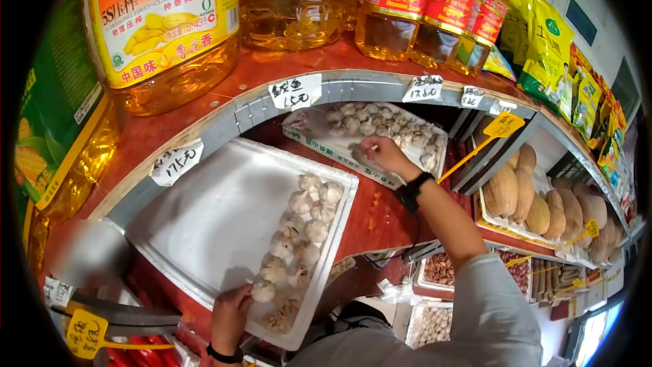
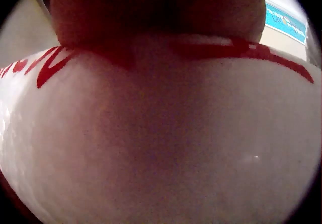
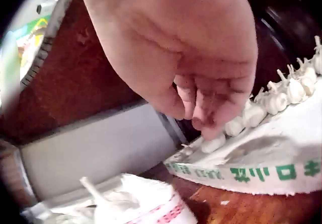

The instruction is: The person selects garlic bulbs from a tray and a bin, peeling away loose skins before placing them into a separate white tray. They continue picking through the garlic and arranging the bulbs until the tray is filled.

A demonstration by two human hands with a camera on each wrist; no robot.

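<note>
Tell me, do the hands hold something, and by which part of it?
Cannot be told: over the far box, the right hand is at a garlic bulb; in the near box, the left hand is beside another; no clear grip shows.

From afar I see a grocery shop: price tags point(image 1: 296, 91) run along the shelf point(image 1: 302, 61), oil bottles point(image 1: 159, 34) and bags point(image 1: 549, 61) stand on top, and garlic point(image 1: 316, 231) and squash point(image 1: 525, 187) lie in trays point(image 1: 197, 197) below.
</note>
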